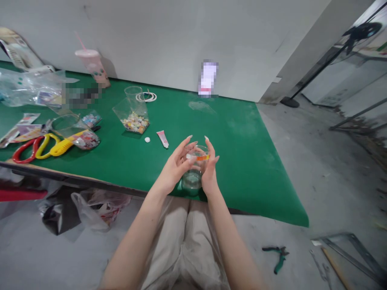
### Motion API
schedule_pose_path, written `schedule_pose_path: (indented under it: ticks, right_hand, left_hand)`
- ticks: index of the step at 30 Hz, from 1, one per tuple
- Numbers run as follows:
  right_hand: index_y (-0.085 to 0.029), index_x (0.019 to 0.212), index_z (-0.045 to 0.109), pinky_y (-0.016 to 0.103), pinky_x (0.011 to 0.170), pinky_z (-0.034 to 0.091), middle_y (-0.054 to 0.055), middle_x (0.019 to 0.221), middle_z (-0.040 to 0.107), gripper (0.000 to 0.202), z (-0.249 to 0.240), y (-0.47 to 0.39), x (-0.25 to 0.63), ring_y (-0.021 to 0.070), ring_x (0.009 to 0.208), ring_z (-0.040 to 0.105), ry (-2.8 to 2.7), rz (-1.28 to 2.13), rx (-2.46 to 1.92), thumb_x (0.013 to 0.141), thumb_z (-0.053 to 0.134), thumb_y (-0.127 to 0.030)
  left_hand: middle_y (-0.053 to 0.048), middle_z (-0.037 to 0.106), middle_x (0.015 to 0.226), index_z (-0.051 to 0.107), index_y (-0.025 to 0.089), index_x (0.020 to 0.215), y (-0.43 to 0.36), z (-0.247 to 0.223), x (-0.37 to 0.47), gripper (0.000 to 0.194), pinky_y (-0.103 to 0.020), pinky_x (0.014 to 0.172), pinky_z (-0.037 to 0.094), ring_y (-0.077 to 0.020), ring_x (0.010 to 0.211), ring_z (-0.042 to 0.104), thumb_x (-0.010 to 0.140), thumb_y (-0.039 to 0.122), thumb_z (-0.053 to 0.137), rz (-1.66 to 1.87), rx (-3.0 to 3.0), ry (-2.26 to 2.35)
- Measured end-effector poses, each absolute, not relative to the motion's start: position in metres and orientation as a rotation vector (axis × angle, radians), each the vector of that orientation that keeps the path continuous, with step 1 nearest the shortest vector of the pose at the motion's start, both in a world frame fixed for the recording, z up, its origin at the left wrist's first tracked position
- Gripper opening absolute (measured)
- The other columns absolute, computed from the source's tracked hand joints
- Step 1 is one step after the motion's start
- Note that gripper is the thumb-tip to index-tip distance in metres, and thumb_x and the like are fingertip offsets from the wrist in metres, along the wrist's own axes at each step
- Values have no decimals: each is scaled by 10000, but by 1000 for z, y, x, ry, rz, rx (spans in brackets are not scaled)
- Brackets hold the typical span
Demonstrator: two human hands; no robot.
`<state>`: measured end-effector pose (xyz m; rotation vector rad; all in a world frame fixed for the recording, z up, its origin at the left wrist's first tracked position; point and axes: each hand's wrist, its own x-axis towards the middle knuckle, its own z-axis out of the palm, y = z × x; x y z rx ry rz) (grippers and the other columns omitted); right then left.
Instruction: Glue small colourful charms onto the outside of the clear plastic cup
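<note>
A: Two bare hands wrap a clear cup at the near edge of a green table (238, 141). Where does each take hold?

B: The left hand (173, 167) curls round one side of the clear cup (192, 177), thumb by a white-and-orange band (201, 158) below the rim. The right hand (210, 173) lies against the opposite wall, fingers bent toward the mouth. How firmly they press cannot be told.

A: How would such a piece handle?

B: Light, stiff and smooth, by the look of it, and apt to slip. Glass or plastic cannot be told, so fragile is the safer assumption. The wall beneath the band seems the surest hold.

A: And the surroundings?

B: A pink tube (163, 139) and a white cap (147, 139) lie just beyond the left hand, the nearest obstacles. An angular container (135, 122) of multicoloured pieces sits farther off; a yellow tool (62, 148) lies well apart at left.
</note>
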<state>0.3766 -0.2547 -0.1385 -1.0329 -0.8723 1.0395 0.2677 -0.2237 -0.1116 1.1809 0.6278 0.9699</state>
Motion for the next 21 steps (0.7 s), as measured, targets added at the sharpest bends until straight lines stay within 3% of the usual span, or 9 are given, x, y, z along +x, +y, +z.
schedule_pose_path:
  ticks: [4,16,21]
  right_hand:
    - [-362,1403,220,386,687,530,90,1166,549,788,-139,-255,376,269,1000,613,-921,953,-1029,749,244,-801]
    - [-377,1401,217,439,786,510,90,1249,500,779,-142,-257,376,271,993,622,-1004,910,-994,747,308,-790]
    - [-366,1416,205,447,790,505,98,1251,515,816,-142,-258,376,274,986,628,-1023,903,-1020,735,292,-806]
  left_hand:
    - [-80,422,1426,387,324,1342,-226,-108,272,687,-418,995,426,-264,1299,407,729,350,697,966,1242,638]
    - [-84,524,1320,476,292,1252,-225,-102,271,588,-412,977,446,-249,1291,408,711,270,704,986,1289,661]
    - [-82,534,1304,435,310,1309,-219,-100,266,694,-440,978,443,-264,1255,451,680,268,727,928,1299,646]
